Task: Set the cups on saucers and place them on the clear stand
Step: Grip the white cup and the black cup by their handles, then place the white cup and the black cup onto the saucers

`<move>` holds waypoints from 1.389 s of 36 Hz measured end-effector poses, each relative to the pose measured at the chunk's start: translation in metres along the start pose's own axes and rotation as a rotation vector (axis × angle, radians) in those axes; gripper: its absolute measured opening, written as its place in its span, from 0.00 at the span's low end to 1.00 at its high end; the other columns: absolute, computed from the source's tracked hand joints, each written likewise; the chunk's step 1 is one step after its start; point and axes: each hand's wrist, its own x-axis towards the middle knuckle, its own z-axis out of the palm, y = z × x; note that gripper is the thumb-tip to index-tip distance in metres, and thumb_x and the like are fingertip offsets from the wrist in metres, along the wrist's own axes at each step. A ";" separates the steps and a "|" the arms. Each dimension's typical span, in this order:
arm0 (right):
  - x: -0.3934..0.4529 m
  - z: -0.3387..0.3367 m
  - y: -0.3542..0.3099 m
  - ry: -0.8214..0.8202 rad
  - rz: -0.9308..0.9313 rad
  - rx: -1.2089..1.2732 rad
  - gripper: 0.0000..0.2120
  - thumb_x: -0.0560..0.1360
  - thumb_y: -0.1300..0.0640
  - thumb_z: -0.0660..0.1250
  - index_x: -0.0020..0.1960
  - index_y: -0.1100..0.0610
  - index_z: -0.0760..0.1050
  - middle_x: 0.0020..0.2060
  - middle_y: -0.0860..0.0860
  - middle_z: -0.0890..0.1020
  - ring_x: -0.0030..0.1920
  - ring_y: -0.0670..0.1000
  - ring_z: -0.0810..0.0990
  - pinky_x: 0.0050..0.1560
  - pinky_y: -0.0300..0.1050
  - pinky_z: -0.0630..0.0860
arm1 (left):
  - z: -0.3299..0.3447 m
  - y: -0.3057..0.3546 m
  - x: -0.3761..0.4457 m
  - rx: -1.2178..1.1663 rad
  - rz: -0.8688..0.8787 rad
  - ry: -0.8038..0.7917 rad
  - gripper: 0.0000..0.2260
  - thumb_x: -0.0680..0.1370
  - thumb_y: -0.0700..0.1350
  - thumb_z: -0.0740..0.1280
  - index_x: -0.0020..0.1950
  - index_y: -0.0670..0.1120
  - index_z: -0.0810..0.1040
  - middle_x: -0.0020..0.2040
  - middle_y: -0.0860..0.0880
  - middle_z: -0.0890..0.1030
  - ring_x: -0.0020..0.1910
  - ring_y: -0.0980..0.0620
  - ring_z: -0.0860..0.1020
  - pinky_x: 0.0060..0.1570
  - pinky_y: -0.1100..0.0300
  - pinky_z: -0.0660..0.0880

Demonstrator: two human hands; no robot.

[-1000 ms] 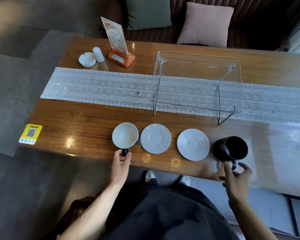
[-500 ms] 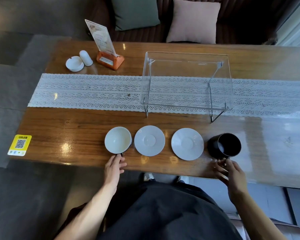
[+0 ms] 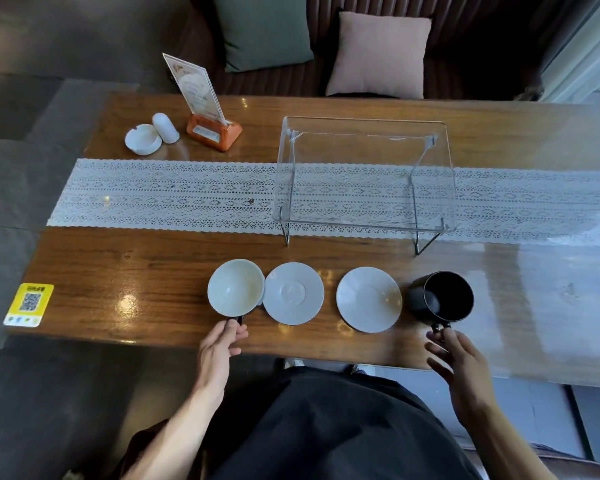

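White cup (image 3: 236,287) sits at the left end of the row, its rim touching the first saucer (image 3: 293,293). My left hand (image 3: 219,348) pinches its little dark handle. Black cup (image 3: 442,296) sits at the right end, just beside the second saucer (image 3: 368,299). My right hand (image 3: 459,358) is at its handle, fingers loose and spread, not closed on it yet. I think I am at the first step. Next I need to lift each cup straight up and set it down in the middle of its saucer. Clear stand (image 3: 362,174) waits behind, with nothing on it.
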 end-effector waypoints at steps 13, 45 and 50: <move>-0.010 0.033 -0.006 -0.151 -0.017 0.009 0.14 0.81 0.50 0.62 0.46 0.58 0.81 0.40 0.53 0.81 0.41 0.49 0.80 0.50 0.51 0.75 | 0.034 0.019 -0.008 0.063 0.023 -0.191 0.12 0.82 0.47 0.61 0.46 0.51 0.84 0.47 0.48 0.86 0.52 0.51 0.82 0.46 0.53 0.75; -0.002 0.069 0.013 -0.170 0.031 -0.123 0.15 0.80 0.51 0.63 0.40 0.53 0.84 0.37 0.46 0.83 0.43 0.49 0.79 0.45 0.48 0.75 | 0.050 0.011 0.006 0.215 -0.022 -0.314 0.12 0.83 0.44 0.60 0.43 0.44 0.80 0.48 0.46 0.84 0.43 0.54 0.81 0.34 0.61 0.71; -0.003 0.070 0.013 -0.166 0.038 -0.112 0.15 0.80 0.51 0.63 0.40 0.53 0.84 0.34 0.45 0.82 0.42 0.50 0.79 0.44 0.47 0.74 | 0.050 0.009 0.007 0.246 -0.026 -0.326 0.11 0.83 0.46 0.61 0.46 0.47 0.81 0.49 0.49 0.84 0.39 0.58 0.79 0.33 0.62 0.70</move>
